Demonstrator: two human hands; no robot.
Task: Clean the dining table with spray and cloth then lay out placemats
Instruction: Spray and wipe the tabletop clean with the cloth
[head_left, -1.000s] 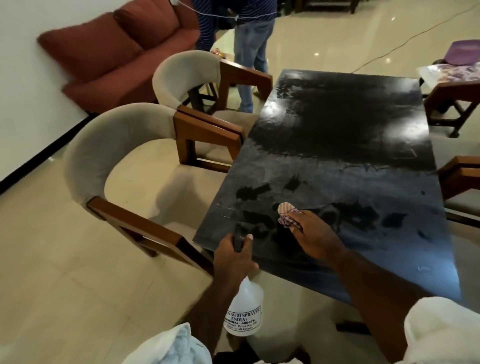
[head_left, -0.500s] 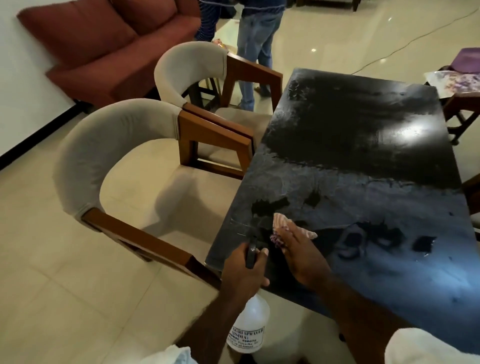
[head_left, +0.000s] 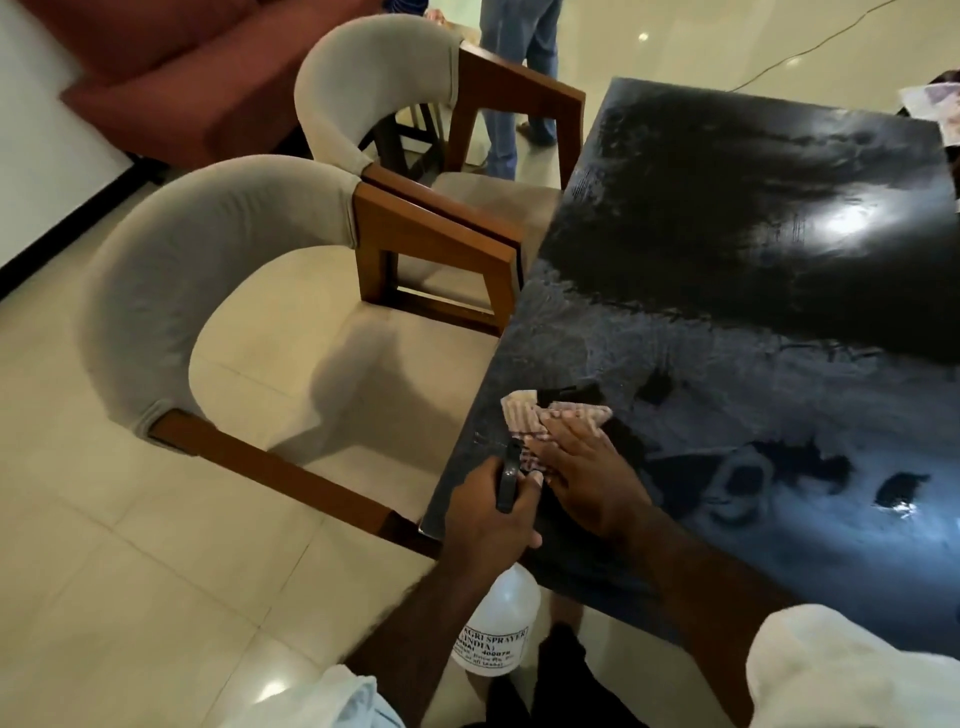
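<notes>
The right hand (head_left: 589, 480) lies flat, fingers straight, pressing the cloth (head_left: 524, 418) under its fingertips — the table's (head_left: 753, 322) streaked length runs on ahead and rightward. Just left, the left hand (head_left: 491, 512) grips the spray bottle (head_left: 496, 623).

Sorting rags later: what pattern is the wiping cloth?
The cloth is pinkish with fine checks or stripes; head view.

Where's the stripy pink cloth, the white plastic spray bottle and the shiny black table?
Stripy pink cloth (head_left: 521, 419): head view, on its folded left corner.
White plastic spray bottle (head_left: 511, 603): head view, on its rounded shoulder above the label.
Shiny black table (head_left: 753, 249): head view, on its bare top.
</notes>
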